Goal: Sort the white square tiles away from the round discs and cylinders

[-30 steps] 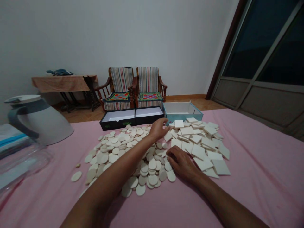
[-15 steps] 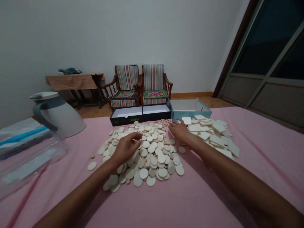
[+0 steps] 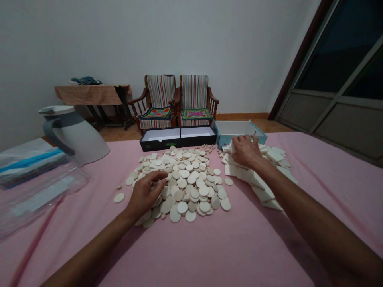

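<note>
My left hand [image 3: 149,190] hovers at the left side of a wide heap of pale round discs [image 3: 185,182], its fingers loosely curved and apart from the thumb, with nothing visible between them. To the right, my right hand [image 3: 245,150] is over a pile of pale square tiles [image 3: 262,190]. Its fingers bend down around a square tile [image 3: 232,146] at the pile's far left side; the fingertips are partly hidden. Tiny pale pieces [image 3: 207,149] lie scattered behind the discs.
Behind the heaps stand a shallow black box [image 3: 196,141] with a white inside and a light blue box [image 3: 223,141]. At the left are a grey-white jug [image 3: 80,139], a clear plastic tray [image 3: 72,189] and a packet [image 3: 32,159]. A lone disc [image 3: 119,198] lies on the pink cloth [image 3: 191,255].
My right hand has moved right, from the gap between the heaps onto the square tiles, which now spread farther toward me. My left hand has shifted slightly left. The view has tilted a little.
</note>
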Tool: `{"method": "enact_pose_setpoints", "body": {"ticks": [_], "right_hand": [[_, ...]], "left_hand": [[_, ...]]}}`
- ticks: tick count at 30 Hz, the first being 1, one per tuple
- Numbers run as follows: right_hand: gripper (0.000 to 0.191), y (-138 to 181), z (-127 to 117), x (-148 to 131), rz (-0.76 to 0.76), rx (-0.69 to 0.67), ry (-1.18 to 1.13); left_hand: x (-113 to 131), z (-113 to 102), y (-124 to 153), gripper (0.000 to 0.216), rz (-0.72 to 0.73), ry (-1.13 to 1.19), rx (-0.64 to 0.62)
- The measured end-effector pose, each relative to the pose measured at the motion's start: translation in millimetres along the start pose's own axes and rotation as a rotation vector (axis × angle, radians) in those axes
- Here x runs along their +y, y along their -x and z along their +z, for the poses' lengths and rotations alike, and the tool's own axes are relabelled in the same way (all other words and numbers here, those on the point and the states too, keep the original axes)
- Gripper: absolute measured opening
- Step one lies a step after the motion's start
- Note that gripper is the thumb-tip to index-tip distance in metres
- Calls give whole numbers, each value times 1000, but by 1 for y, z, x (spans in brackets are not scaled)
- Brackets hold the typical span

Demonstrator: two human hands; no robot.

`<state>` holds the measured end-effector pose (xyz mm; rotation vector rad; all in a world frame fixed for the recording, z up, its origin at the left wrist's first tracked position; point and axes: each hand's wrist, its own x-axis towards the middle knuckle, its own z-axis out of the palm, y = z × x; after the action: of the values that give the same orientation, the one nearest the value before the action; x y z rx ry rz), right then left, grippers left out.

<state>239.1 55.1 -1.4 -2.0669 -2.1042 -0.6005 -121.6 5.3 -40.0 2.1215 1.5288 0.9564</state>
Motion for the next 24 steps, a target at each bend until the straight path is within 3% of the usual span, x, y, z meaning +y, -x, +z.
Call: {"method": "enact_pose_setpoints", "body": {"ticks": [2, 5, 13, 16, 24], "right_hand": [[56, 3, -1, 13, 63, 44, 4], [62, 13, -1, 13, 27, 101, -96], [29, 65, -1, -55, -241, -104, -632], [21, 78, -5, -74, -300, -173, -723], [30, 81, 0, -107, -342, -86, -740]], "left_hand": [[-2, 1, 6, 28, 3, -7, 13], [-3, 5, 13, 27, 63, -57, 32], [-4, 20, 24, 26, 260, -209, 47], [-6, 23, 26, 25, 308, -227, 41], [-11, 15, 25, 24, 261, -202, 141]]}}
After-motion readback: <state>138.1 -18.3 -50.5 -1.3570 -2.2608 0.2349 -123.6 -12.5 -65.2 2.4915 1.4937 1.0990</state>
